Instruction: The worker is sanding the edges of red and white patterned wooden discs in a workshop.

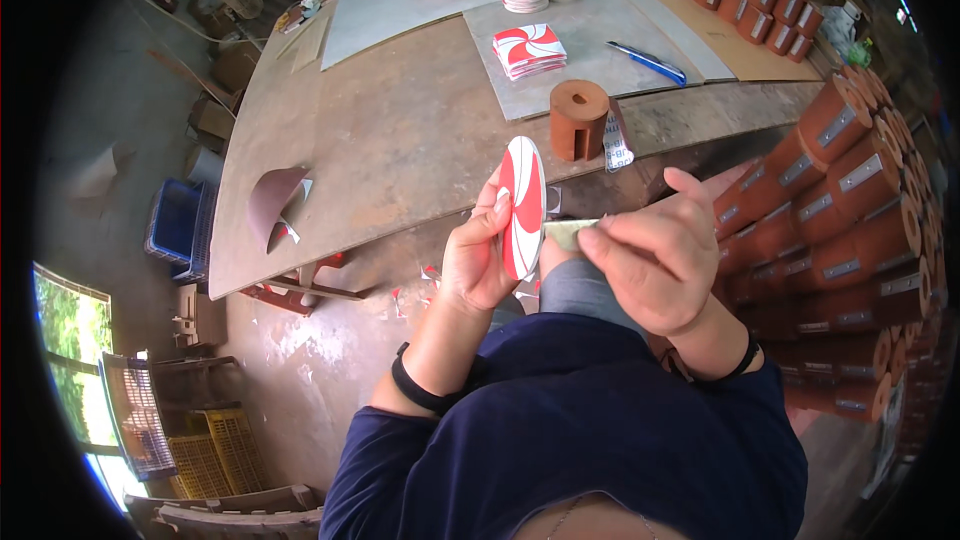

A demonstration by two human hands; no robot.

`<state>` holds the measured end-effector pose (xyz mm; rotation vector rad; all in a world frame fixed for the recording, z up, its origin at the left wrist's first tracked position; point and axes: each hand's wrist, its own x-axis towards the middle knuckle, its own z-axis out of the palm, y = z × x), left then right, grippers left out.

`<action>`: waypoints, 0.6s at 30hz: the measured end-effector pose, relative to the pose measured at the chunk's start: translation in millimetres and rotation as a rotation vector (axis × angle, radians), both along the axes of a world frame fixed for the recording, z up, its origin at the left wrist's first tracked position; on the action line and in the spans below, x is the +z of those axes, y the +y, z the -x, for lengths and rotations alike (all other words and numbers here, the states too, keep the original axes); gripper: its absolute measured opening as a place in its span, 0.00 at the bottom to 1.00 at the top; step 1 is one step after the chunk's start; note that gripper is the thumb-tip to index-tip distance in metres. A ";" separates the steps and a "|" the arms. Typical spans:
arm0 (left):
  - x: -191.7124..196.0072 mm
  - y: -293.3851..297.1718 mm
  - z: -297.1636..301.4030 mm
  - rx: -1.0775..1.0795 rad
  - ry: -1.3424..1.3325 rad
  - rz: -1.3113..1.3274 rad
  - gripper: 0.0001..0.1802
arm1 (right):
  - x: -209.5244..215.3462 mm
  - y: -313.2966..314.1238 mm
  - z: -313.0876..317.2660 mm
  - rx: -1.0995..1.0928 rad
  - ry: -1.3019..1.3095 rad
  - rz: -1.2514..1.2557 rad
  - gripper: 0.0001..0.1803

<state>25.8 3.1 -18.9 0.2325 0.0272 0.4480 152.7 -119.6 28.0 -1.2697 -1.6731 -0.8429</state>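
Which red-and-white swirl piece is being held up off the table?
The round swirl piece gripped in the left hand; the others sit in stacks farther back on the table.

The disc swirls red and white; the cylinder is reddish-brown, the knife mostly blue.

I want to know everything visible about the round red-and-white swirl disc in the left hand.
The round red-and-white swirl disc is thin and flat, with curved bands fanning across its visible face and a pale rim. It looks like card or board; the exact material is unclear. It stands upright, turned so it appears as a narrow oval, in front of the person. The left hand grips its left side. A thin pale strip in the right hand reaches its right edge; contact is uncertain.
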 end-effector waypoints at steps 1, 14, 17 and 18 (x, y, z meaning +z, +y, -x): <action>0.0 -0.4 0.0 0.003 -0.001 -0.002 0.28 | -0.1 2.5 4.1 -0.005 -0.009 -0.048 0.10; -0.6 -8.8 2.7 -0.018 -0.174 0.068 0.24 | -4.0 7.9 11.2 -0.049 -0.090 -0.147 0.06; 0.4 -10.8 3.7 -0.015 -0.140 0.104 0.24 | -6.1 9.7 10.3 -0.071 -0.095 -0.164 0.07; 0.5 -11.1 4.4 -0.016 -0.134 0.109 0.23 | -6.3 10.1 10.3 -0.078 -0.094 -0.175 0.07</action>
